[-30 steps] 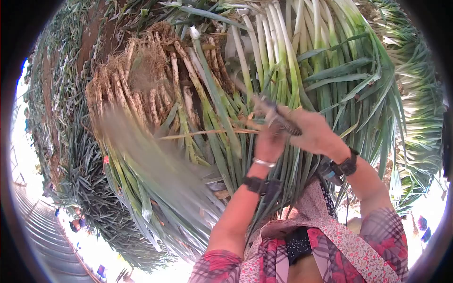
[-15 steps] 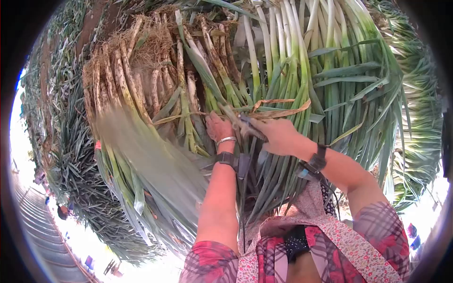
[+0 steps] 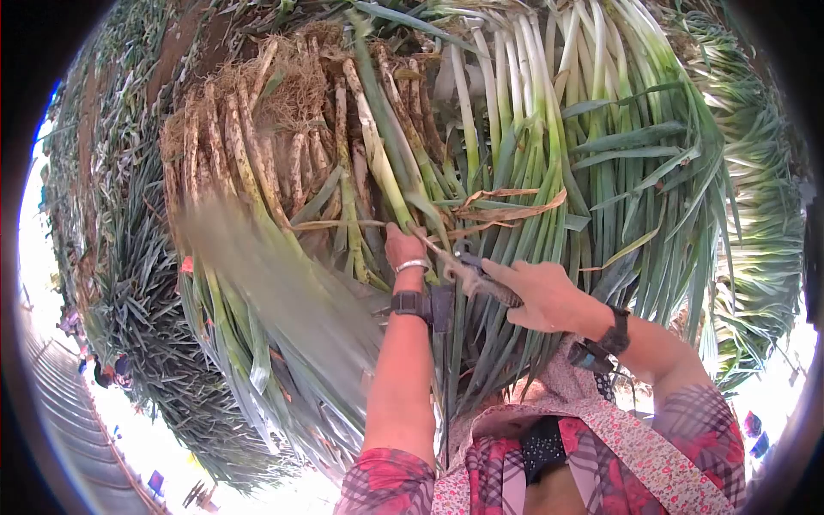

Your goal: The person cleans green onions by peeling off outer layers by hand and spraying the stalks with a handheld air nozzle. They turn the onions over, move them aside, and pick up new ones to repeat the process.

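My left hand (image 3: 406, 248) is closed around a green onion stalk (image 3: 378, 154) whose pale root end points up and left. To its right, my right hand (image 3: 541, 294) grips the dark handle of a tool (image 3: 500, 290). A tan, frayed strip (image 3: 463, 273) runs from beside the left hand to the tool. Whether it is part of the tool or a peeled leaf, I cannot tell. Unpeeled stalks with brown roots (image 3: 232, 142) lie on the left. Clean white and green stalks (image 3: 532, 94) lie at the upper right.
Dry brown leaves (image 3: 515, 206) lie across the stalks just above my hands. Long green leaves (image 3: 300, 318) hang at the lower left, partly blurred. Further piles of onions stand at the far left (image 3: 129, 257) and far right (image 3: 755, 197). A ribbed metal surface (image 3: 64, 412) shows at the lower left.
My right hand and the tool have moved down and right, away from my left hand. The tan strip now stretches between them. The stalk at my left hand shows more of its pale end.
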Demonstrator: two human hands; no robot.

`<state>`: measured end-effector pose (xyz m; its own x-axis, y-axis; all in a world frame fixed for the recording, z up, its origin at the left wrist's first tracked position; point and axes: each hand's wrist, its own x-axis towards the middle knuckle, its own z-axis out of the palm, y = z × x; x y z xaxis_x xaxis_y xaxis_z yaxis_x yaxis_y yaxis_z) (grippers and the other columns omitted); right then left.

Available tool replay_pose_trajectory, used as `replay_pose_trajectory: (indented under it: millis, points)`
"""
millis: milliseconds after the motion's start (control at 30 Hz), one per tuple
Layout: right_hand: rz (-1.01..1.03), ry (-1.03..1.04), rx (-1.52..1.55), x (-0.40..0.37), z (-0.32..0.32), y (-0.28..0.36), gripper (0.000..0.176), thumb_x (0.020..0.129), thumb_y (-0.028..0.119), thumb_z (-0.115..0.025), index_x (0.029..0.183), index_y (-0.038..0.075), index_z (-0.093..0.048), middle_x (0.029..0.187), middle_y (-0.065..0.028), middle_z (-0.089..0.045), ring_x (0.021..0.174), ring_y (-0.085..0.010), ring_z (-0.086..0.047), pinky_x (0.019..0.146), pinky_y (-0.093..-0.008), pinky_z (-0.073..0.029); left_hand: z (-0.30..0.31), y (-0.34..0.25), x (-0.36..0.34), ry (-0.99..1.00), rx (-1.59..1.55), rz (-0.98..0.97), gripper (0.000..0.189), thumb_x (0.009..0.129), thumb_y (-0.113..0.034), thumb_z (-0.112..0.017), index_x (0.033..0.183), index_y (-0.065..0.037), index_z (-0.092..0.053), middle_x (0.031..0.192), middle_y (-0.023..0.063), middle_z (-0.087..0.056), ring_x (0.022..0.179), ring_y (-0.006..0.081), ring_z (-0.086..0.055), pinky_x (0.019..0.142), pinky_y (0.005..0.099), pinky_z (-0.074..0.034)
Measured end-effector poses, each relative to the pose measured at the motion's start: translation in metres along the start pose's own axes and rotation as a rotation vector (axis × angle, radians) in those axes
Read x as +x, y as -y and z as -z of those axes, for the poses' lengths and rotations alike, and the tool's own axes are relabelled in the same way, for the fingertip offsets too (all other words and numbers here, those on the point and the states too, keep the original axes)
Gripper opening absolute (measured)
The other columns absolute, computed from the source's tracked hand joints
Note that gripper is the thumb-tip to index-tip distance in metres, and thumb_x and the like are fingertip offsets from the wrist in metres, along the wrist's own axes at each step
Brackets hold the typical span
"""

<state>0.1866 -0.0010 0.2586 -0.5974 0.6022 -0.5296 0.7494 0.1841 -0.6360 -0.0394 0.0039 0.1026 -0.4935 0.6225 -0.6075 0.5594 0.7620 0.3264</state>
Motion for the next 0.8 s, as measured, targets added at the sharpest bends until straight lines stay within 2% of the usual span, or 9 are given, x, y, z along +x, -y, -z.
replay_pose_trajectory:
  millis: [100,167,300,333,433,500,567,600,800]
  points:
    - [0.012,0.042,0.020,0.003,-0.005,0.003,0.074,0.065,0.023,-0.062,0.135,0.012,-0.039,0.080,-0.0164,-0.055,0.069,-0.0370,-0.058,0.060,-0.0467,-0.045,-0.010,0.020,-0.016,-0.072,-0.052,-0.052,0.043,0.068,-0.018,-0.066,0.102,0.002,-0.049,0.093,0.0288,-0.061,0.087,0.0470,-0.057,0.077,0.0501,-0.045]
    - [0.010,-0.121,0.023,0.022,-0.012,-0.003,0.074,0.065,0.022,-0.063,0.134,0.012,-0.040,0.080,-0.0160,-0.056,0.071,-0.0365,-0.058,0.063,-0.0460,-0.046,-0.021,0.041,-0.011,-0.123,-0.198,-0.161,0.043,0.067,-0.017,-0.066,0.102,0.002,-0.049,0.088,0.0280,-0.062,0.086,0.0476,-0.057,0.077,0.0499,-0.045]
    - [-0.011,-0.190,0.043,0.059,-0.014,-0.012,0.071,0.066,0.019,-0.061,0.134,0.010,-0.042,0.086,-0.0181,-0.058,0.079,-0.0359,-0.059,0.069,-0.0444,-0.046,-0.006,0.029,-0.021,-0.029,-0.155,-0.117,0.039,0.067,-0.016,-0.066,0.098,0.003,-0.052,0.092,0.0282,-0.062,0.089,0.0457,-0.058,0.078,0.0480,-0.046]
    - [-0.063,-0.098,0.013,0.065,-0.006,-0.008,0.071,0.068,0.018,-0.061,0.135,0.010,-0.041,0.092,-0.0193,-0.058,0.085,-0.0355,-0.059,0.071,-0.0440,-0.047,-0.003,0.026,-0.023,-0.009,-0.210,-0.102,0.036,0.068,-0.016,-0.067,0.095,0.004,-0.054,0.094,0.0281,-0.061,0.090,0.0445,-0.058,0.078,0.0464,-0.046]
    - [-0.054,-0.195,0.020,0.088,-0.012,-0.011,0.073,0.065,0.017,-0.062,0.135,0.012,-0.042,0.088,-0.0172,-0.058,0.082,-0.0370,-0.058,0.072,-0.0454,-0.045,-0.004,0.034,-0.024,0.017,-0.262,-0.128,0.039,0.068,-0.017,-0.067,0.098,0.004,-0.055,0.093,0.0277,-0.062,0.090,0.0435,-0.059,0.078,0.0456,-0.046]
    - [-0.057,-0.206,0.003,0.109,-0.009,-0.014,0.073,0.066,0.018,-0.062,0.135,0.012,-0.042,0.088,-0.0172,-0.058,0.083,-0.0368,-0.058,0.072,-0.0451,-0.045,-0.010,0.047,-0.020,0.013,-0.300,-0.134,0.039,0.069,-0.017,-0.068,0.100,0.004,-0.056,0.093,0.0262,-0.062,0.089,0.0412,-0.061,0.077,0.0436,-0.047]
    - [-0.065,-0.216,-0.007,0.127,-0.009,-0.016,0.072,0.067,0.018,-0.062,0.135,0.012,-0.042,0.088,-0.0172,-0.058,0.083,-0.0366,-0.059,0.073,-0.0449,-0.046,-0.012,0.057,-0.017,0.089,-0.392,-0.125,0.036,0.073,-0.014,-0.067,0.102,0.004,-0.059,0.089,0.0146,-0.066,0.078,0.0210,-0.062,0.072,0.0334,-0.049]
    - [-0.069,-0.237,-0.024,0.137,-0.009,-0.017,0.072,0.067,0.019,-0.063,0.135,0.012,-0.041,0.089,-0.0170,-0.058,0.084,-0.0359,-0.059,0.073,-0.0445,-0.046,-0.005,0.051,-0.022,0.120,-0.445,-0.106,0.034,0.074,-0.013,-0.066,0.104,0.004,-0.060,0.088,0.0112,-0.066,0.077,0.0162,-0.060,0.070,0.0306,-0.049]
    - [-0.053,-0.258,-0.094,0.176,0.001,-0.019,0.070,0.070,0.020,-0.064,0.135,0.011,-0.041,0.092,-0.0163,-0.059,0.085,-0.0335,-0.060,0.073,-0.0424,-0.047,-0.005,0.057,-0.024,0.220,-0.501,-0.021,0.032,0.076,-0.014,-0.068,0.100,0.005,-0.061,0.087,0.0118,-0.066,0.076,0.0172,-0.061,0.069,0.0316,-0.049]
